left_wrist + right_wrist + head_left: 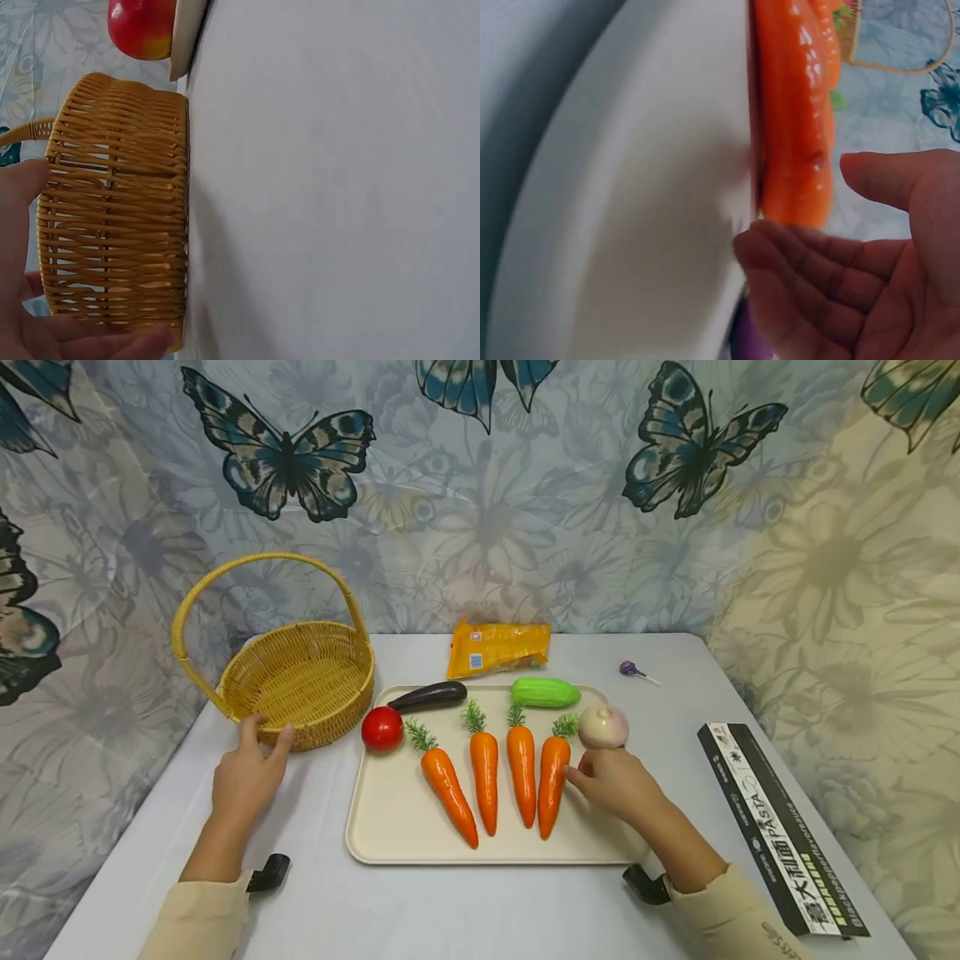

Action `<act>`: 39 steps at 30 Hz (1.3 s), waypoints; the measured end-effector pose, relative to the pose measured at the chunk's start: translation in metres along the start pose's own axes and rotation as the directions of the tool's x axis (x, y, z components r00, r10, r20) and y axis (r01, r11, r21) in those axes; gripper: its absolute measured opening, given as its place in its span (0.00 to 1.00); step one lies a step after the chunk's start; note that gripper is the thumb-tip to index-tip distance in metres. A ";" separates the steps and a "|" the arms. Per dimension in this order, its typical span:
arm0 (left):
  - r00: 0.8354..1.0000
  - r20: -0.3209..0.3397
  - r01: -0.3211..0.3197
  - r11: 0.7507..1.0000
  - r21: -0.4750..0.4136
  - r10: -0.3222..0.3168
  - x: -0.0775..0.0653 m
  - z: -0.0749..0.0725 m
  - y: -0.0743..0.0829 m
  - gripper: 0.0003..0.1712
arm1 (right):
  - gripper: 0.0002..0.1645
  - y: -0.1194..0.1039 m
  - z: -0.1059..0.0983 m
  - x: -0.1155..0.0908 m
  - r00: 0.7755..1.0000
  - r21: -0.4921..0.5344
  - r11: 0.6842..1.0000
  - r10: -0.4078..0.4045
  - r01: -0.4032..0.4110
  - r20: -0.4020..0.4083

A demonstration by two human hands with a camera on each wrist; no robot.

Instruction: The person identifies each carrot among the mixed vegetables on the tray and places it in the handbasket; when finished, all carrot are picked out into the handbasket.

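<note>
My left hand point(251, 772) holds the near rim of the yellow wicker basket point(330, 722). In the left wrist view, the thumb lies on the rim and other fingers show against the woven side point(120, 217). Over the beige tray point(405, 852), my right hand point(618, 785) is beside the rightmost orange carrot point(553, 777), its fingers loosely bent. The right wrist view shows thumb and fingers apart near one end of a carrot point(795, 127). Several leafy-topped carrots lie side by side on the tray. A round, pale pinkish onion-like vegetable point(603, 727) sits just beyond the right hand.
A red tomato point(382, 730), a dark eggplant point(429, 696) and a green cucumber-like vegetable point(545, 692) lie along the tray's far side. Behind is an orange packet point(498, 649). A purple lollipop point(630, 668) and a long black pasta box point(780, 827) are on the right.
</note>
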State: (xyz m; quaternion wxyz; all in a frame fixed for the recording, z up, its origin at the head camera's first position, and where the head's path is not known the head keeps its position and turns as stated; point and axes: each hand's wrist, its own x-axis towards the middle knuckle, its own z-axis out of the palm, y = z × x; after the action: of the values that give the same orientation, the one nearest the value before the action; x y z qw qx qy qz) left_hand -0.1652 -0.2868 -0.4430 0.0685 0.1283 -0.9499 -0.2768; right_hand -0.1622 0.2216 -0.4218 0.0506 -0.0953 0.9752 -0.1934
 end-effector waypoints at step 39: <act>0.966 -0.194 -0.005 0.734 -0.679 -0.173 0.032 0.023 -0.028 0.36 | 0.37 -0.007 0.007 0.041 0.960 0.536 0.820 0.059 -0.203 0.274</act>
State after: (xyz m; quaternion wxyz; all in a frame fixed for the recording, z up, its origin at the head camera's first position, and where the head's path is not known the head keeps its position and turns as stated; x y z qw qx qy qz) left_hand -0.1947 -0.3067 -0.4754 0.2138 0.1708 -0.7623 -0.5865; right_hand -0.2002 0.2042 -0.4281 0.2097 -0.0317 0.8662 -0.4525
